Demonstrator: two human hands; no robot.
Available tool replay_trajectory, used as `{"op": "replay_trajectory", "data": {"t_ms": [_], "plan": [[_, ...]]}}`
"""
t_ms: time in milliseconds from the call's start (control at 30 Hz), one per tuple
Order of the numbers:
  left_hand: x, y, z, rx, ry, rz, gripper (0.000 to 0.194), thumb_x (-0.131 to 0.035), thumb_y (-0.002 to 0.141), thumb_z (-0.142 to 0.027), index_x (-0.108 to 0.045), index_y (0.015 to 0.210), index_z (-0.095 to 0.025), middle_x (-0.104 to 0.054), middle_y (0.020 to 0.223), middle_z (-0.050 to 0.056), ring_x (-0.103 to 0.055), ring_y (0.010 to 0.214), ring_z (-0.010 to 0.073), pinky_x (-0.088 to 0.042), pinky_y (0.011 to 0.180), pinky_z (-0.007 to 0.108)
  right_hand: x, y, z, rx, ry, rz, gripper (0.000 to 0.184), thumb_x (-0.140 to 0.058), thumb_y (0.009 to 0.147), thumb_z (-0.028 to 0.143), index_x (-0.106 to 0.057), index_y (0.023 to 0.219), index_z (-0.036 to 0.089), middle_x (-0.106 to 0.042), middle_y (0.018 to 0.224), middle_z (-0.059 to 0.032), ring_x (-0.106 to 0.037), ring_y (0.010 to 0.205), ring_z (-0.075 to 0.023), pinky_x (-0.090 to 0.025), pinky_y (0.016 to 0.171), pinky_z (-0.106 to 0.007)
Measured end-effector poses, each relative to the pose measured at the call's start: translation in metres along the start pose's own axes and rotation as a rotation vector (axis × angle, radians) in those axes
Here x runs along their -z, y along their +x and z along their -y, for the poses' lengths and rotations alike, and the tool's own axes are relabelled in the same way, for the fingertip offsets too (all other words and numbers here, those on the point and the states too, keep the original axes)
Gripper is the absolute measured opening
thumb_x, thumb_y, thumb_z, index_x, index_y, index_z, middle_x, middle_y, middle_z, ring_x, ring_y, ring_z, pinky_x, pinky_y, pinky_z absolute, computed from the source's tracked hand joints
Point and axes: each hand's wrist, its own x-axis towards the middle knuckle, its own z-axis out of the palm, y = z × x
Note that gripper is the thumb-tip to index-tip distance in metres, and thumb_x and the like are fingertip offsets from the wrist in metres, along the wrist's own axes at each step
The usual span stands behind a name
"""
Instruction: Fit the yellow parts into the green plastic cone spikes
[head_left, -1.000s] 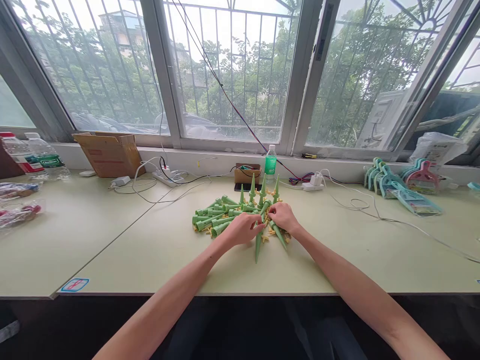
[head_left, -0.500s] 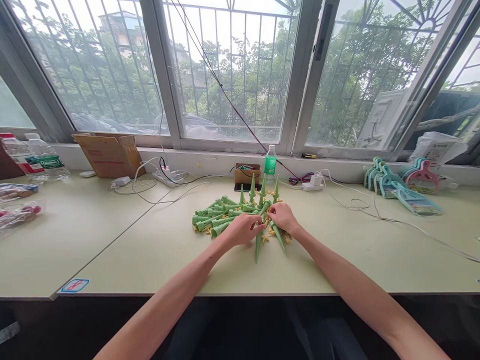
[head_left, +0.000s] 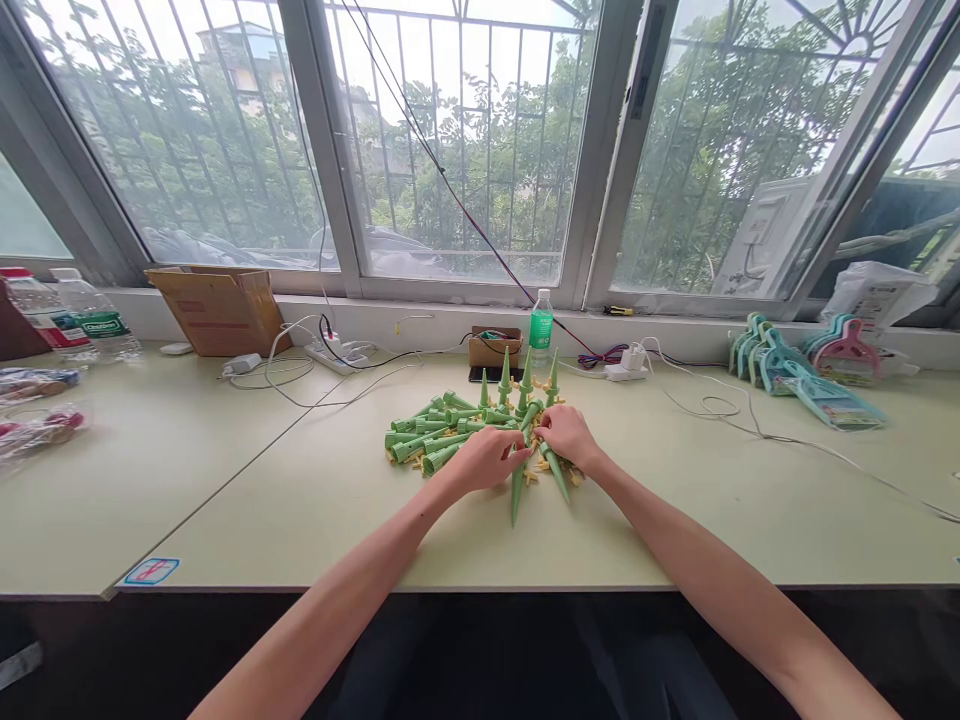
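Near the center of the head view, the left hand (head_left: pixel 493 458) and the right hand (head_left: pixel 566 436) meet over a pile on the pale table (head_left: pixel 300 520). The left hand has its fingers curled at a cluster of green spikes (head_left: pixel 450 441), thumb close to the fingertips; whether they are clamped on a spike, I cannot tell. The right hand bends its fingers down at the yellow pieces (head_left: pixel 531 478) just beside the left hand; its fingertips are partly hidden, so I cannot tell if they are pressed together or apart.

Most of the green spikes lie left of the hands, many with open round ends toward the lower left. Behind the hands, 4 of them stand upright, points up, while 2 more point toward the bottom of the frame. Yellow pieces lie among and under the green ones.

Above the pile, a small brown box (head_left: pixel 493 349) sits behind a dark flat object (head_left: pixel 491 375), with a green-labeled bottle (head_left: pixel 541 328) just to its right. At the left of the frame are a large carton (head_left: pixel 225 312), 2 clear bottles (head_left: pixel 99 318) and plastic-wrapped packets (head_left: pixel 41 432). At the right, teal hangers (head_left: pixel 769 352) and pink hangers (head_left: pixel 847 350) rest near a white cable (head_left: pixel 817 452). Windows (head_left: pixel 465 150) fill the top.
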Motion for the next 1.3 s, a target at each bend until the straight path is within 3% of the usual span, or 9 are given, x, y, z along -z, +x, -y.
{"op": "replay_trajectory", "data": {"t_ms": [267,733,1300], "plan": [[0.002,0.0,-0.002,0.004,-0.005,0.018,0.031,-0.046,0.091,-0.04,-0.06,0.075,-0.018,-0.05,0.055,-0.002,-0.037,0.048,0.0109,-0.026,0.051,0.024,0.008,-0.005,0.006,0.01,-0.04,-0.002,0.018,-0.062,0.085,0.027,-0.073,0.075,0.018,-0.071,0.082,-0.0066,-0.062,0.083,-0.0171,-0.038,0.075,-0.026],[0.003,0.0,-0.003,-0.007,0.003,0.01,0.03,-0.046,0.09,-0.039,-0.059,0.073,-0.018,-0.051,0.056,-0.001,-0.038,0.048,0.0107,-0.027,0.051,0.024,0.015,-0.005,0.003,-0.023,-0.011,0.05,0.012,-0.067,0.08,0.025,-0.077,0.077,0.019,-0.072,0.08,-0.0074,-0.064,0.077,-0.0175,-0.04,0.063,-0.024],[0.001,0.0,0.0,0.001,0.009,0.008,0.03,-0.046,0.09,-0.04,-0.06,0.075,-0.018,-0.051,0.056,-0.001,-0.039,0.049,0.0112,-0.026,0.051,0.024,0.01,-0.002,0.002,-0.02,-0.027,0.067,0.016,-0.065,0.082,0.025,-0.072,0.071,0.017,-0.071,0.08,-0.0088,-0.063,0.078,-0.0189,-0.039,0.063,-0.026]]}}
